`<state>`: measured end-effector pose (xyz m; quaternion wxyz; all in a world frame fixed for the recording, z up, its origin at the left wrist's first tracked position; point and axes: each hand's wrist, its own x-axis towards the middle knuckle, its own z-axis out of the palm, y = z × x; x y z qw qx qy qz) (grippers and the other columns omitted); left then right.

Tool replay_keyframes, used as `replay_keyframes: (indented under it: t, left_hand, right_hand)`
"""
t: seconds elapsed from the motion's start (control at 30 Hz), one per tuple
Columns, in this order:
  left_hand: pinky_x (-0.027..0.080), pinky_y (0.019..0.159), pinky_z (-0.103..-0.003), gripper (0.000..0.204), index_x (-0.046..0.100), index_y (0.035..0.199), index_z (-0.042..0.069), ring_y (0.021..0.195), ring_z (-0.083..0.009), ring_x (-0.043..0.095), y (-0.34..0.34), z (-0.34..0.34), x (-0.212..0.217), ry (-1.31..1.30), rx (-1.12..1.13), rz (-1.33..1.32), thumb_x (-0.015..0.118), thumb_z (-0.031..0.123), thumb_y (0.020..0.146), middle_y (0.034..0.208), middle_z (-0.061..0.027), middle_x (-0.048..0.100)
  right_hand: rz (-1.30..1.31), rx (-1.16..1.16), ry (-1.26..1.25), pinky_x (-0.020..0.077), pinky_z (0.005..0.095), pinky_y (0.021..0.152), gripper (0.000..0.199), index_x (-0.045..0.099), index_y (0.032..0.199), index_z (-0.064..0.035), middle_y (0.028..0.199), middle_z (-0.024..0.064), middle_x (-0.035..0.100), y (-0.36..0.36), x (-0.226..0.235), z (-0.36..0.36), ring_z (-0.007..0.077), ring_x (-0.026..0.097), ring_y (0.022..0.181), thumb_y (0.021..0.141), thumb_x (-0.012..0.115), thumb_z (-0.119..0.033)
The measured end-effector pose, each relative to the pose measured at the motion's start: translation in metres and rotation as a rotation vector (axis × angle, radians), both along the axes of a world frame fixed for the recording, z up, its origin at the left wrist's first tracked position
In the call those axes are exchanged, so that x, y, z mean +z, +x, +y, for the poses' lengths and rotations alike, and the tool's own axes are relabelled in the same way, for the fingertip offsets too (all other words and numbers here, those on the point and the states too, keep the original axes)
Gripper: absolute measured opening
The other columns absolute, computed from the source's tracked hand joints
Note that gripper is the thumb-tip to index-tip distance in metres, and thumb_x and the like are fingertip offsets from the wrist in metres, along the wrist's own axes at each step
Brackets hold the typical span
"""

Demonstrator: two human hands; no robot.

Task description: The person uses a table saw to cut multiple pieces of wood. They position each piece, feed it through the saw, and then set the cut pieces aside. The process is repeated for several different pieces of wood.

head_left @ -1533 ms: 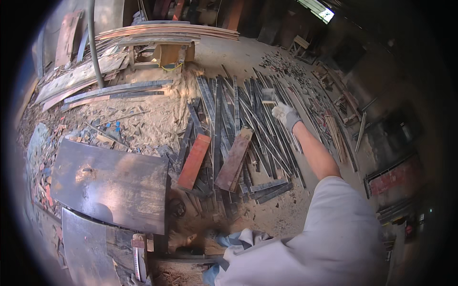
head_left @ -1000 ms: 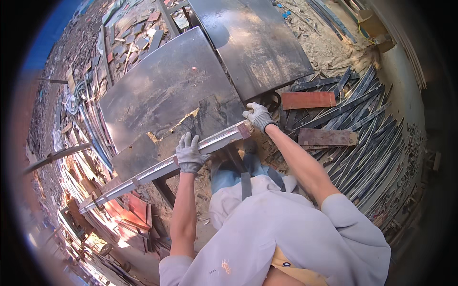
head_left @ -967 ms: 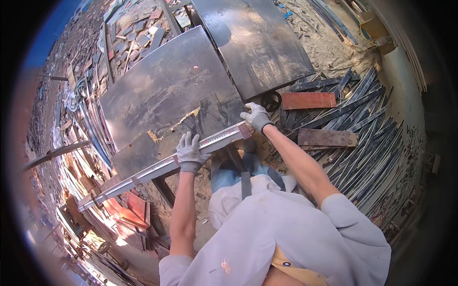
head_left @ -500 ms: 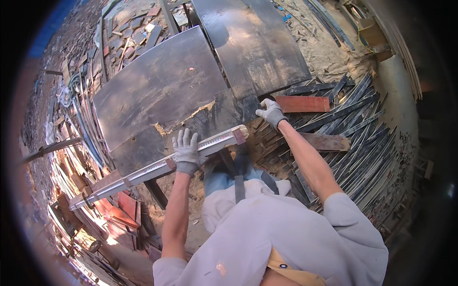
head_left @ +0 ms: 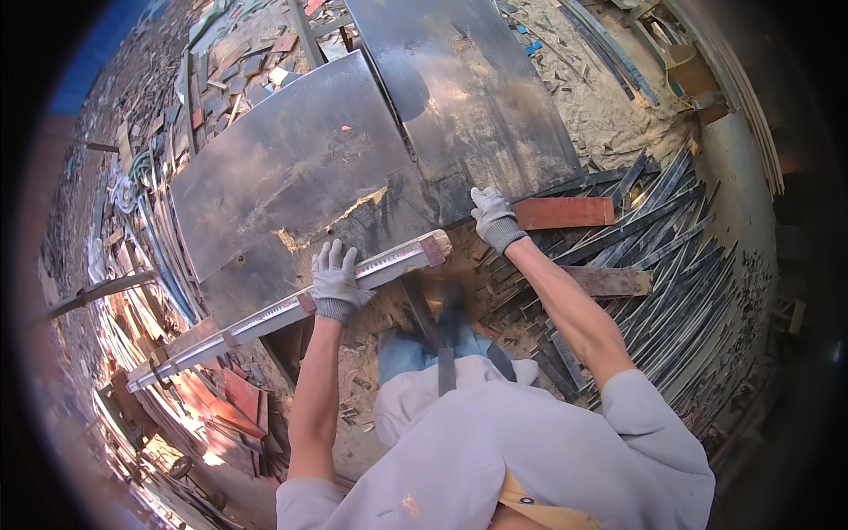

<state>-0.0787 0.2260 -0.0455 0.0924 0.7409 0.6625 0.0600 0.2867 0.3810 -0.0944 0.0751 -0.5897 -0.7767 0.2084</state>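
Largest items first. Two broad, dark, scuffed sheets take up the upper centre: a wide black-brown sheet [head_left: 300, 159] left of centre, and a second dark glossy sheet [head_left: 477, 97] at the top, parted over much of their length by a narrow seam. A heap of long, thin, dark strips [head_left: 676, 256] spreads over the right of the frame. A long, straight, silvery rail with a graduated scale [head_left: 389, 265] slants from lower left to the centre, along the near edge of the black-brown sheet. Right of centre lie a flat red rectangular board [head_left: 565, 212] and, below it, a maroon-brown board [head_left: 609, 281].

The left hand [head_left: 336, 281], in a grey knitted glove, lies over the rail, fingers extended and slightly parted, pointing onto the sheet; no closed grasp is seen. The right hand [head_left: 495, 216], likewise gloved, is at the sheets' near right edge, fingers loosely bent; contact or grip cannot be told.

Risks, in judgement: uneven pressure from the left hand could skew the rail; the ragged tan tear [head_left: 362, 208] could snag glove fabric; loose strips underfoot could cause a stumble.
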Motion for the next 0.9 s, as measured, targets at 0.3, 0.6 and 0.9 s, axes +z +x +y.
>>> replay_keyframes:
  t: [0.3, 0.6, 0.9]
  left_hand:
    - [0.034, 0.118, -0.053, 0.092, 0.060, 0.136, 0.011, 0.142, -0.0437, 0.045, -0.069, 0.177, -0.002, -0.088, 0.029, 0.042, 0.092, 0.052, 0.060, 0.148, -0.0207, 0.054]
    - [0.050, 0.106, -0.050, 0.079, 0.065, 0.127, 0.012, 0.130, -0.0404, 0.052, -0.112, 0.279, -0.002, 0.059, -0.012, 0.005, 0.095, 0.036, 0.058, 0.135, -0.0149, 0.057]
    - [0.052, 0.105, -0.045, 0.074, 0.067, 0.127, 0.014, 0.128, -0.0373, 0.056, -0.128, 0.340, 0.010, 0.003, 0.075, 0.046, 0.092, 0.043, 0.064, 0.142, -0.0147, 0.059]
  right_hand:
    - [0.285, -0.121, 0.070, 0.0531, 0.0458, 0.079, 0.014, 0.065, 0.103, -0.0008, 0.091, 0.0186, 0.064, -0.071, -0.041, 0.169, 0.0355, 0.066, 0.088, 0.100, 0.060, -0.014]
    - [0.489, -0.341, -0.124, 0.0551, 0.0379, 0.084, 0.026, 0.073, 0.113, -0.0001, 0.098, 0.0164, 0.076, -0.115, -0.029, 0.281, 0.0267, 0.071, 0.093, 0.092, 0.069, -0.015]
    - [0.715, -0.484, -0.545, 0.0582, 0.0350, 0.076, 0.032, 0.076, 0.106, -0.0023, 0.099, 0.0108, 0.077, -0.121, 0.046, 0.289, 0.0203, 0.074, 0.093, 0.083, 0.087, -0.022]
